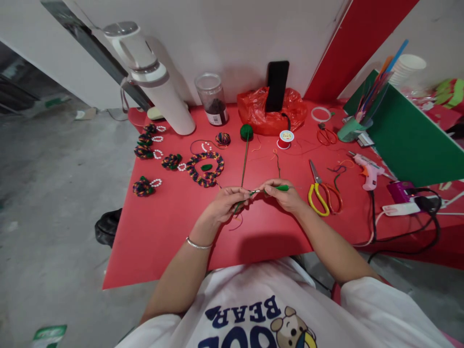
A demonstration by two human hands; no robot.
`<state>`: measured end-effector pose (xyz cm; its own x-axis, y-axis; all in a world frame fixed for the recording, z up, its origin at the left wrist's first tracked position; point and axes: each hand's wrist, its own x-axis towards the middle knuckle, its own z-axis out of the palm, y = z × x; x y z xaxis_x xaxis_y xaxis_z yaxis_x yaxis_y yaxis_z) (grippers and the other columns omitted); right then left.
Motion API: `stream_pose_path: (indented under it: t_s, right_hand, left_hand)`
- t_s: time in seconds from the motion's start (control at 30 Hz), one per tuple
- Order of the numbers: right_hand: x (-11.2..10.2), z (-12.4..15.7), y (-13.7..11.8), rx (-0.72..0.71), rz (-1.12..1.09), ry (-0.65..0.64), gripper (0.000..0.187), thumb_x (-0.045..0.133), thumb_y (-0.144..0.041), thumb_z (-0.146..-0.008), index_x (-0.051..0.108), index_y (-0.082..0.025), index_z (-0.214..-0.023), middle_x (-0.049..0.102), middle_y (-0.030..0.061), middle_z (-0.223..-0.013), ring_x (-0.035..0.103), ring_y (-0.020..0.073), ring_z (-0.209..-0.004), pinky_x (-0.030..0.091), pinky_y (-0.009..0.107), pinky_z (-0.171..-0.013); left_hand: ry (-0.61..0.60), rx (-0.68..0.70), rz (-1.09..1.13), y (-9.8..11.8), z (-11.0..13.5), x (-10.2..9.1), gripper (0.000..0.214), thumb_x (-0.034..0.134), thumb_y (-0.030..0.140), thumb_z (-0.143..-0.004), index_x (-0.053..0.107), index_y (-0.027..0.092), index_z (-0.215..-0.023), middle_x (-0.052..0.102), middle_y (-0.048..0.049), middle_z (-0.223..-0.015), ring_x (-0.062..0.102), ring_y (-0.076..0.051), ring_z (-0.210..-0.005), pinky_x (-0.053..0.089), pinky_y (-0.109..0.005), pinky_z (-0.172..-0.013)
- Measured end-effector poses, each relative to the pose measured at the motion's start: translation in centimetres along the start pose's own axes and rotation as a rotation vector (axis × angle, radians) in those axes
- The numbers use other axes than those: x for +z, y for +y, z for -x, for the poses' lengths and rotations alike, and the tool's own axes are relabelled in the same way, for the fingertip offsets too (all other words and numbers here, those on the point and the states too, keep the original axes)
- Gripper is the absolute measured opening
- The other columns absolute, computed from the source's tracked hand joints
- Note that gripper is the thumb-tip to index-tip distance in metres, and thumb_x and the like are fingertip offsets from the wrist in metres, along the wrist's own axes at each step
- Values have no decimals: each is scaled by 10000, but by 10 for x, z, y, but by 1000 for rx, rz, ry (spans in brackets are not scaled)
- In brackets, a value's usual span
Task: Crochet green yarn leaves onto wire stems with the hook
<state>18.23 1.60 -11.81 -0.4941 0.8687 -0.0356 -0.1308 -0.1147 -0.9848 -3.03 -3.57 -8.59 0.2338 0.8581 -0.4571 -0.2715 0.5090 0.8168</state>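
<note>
Green yarn (245, 162) ran from a small green ball (246, 132) near the back of the red table (163, 241) down to the person's left hand (232, 199), and an end of it slanted out below the fingers. That hand was closed in a pinch on the yarn, thumb against forefinger — the stitches there, if any, were too small to make out. The right hand (282, 196) gripped a crochet hook (282, 188) by its green handle, with the metal shaft pointing toward the left fingertips, so the two hands nearly met above the table. A silver bracelet (198, 245) circled the left wrist.

Left of the hands lay a ring of multicoloured yarn (205, 182) around a small green piece (206, 167), and beyond it were several yarn bunches (144, 152) with loops of white beads (158, 154). A multicoloured yarn ball (223, 139) sat just beside the green one. To the right were scissors (318, 180) with yellow and orange handles — blades toward the wall — and a pink glue gun (369, 176). Farther back stood a spool of red thread (286, 137), a clear jar (213, 104) and a phone (277, 87) propped upright against a red plastic bag (253, 113).
</note>
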Motion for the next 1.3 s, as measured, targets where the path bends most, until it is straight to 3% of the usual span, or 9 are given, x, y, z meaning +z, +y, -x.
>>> stream_pose_path:
  t_s: [0.33,0.63,0.97,1.3]
  right_hand:
    - [-10,0,-3,29,-25,-131,333,776,-547,-835,758,-215,-822,789,39,-892,670,161,-770,513,286,-708]
    - [-8,5,-18,17,95,-143,249,727,-455,-910,763,-210,-882,798,46,-978,708,167,-890,513,272,-755]
    - [-4,8,-24,-14,108,-153,278,705,-479,-925,777,-211,-945,801,60,-991,734,202,-950,550,337,-862]
    - [-1,10,-24,-202,360,-126,236,633,-428,-985,774,-240,-965,770,58,-1027,697,196,-967,540,370,-893]
  left_hand:
    - [-7,-16,15,2,1,-2,262,823,341,-614,692,130,-699,603,6,-496,414,-58,-338,266,-205,-351]
    - [59,-1,-40,1,0,-2,269,826,353,-604,707,129,-695,631,-8,-507,397,-61,-321,250,-212,-325]
    - [137,50,-46,5,5,6,197,818,291,-582,718,138,-656,646,-34,-539,548,-112,-477,378,-217,-455]
    - [271,183,-189,-1,0,6,156,771,261,-573,762,135,-663,670,-43,-571,542,-113,-506,401,-245,-525]
